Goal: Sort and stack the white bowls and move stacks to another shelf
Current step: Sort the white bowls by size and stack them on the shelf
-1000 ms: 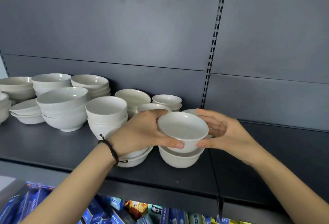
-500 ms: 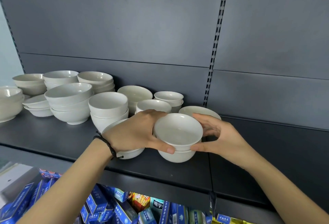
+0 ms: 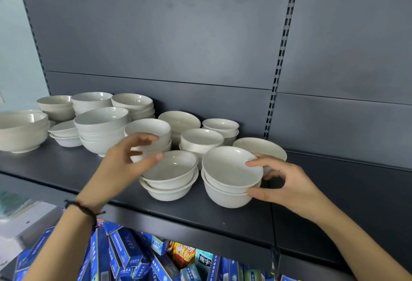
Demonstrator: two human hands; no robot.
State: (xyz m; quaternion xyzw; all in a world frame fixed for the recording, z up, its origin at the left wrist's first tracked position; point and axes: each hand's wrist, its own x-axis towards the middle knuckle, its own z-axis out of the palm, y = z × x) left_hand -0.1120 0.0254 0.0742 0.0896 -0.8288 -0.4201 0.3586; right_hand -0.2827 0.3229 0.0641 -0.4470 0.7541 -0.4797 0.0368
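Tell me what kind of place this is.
Probably a shop or its stockroom: dark grey metal shelving hung on a slotted metal upright, many stacks of white ceramic bowls set out together, and blue cardboard boxes of packaged goods crammed on the shelf below.

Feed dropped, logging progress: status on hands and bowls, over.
Left hand open, beside neighbouring stack. Right hand grips two-bowl stack on shelf. Shallow dish close behind it.
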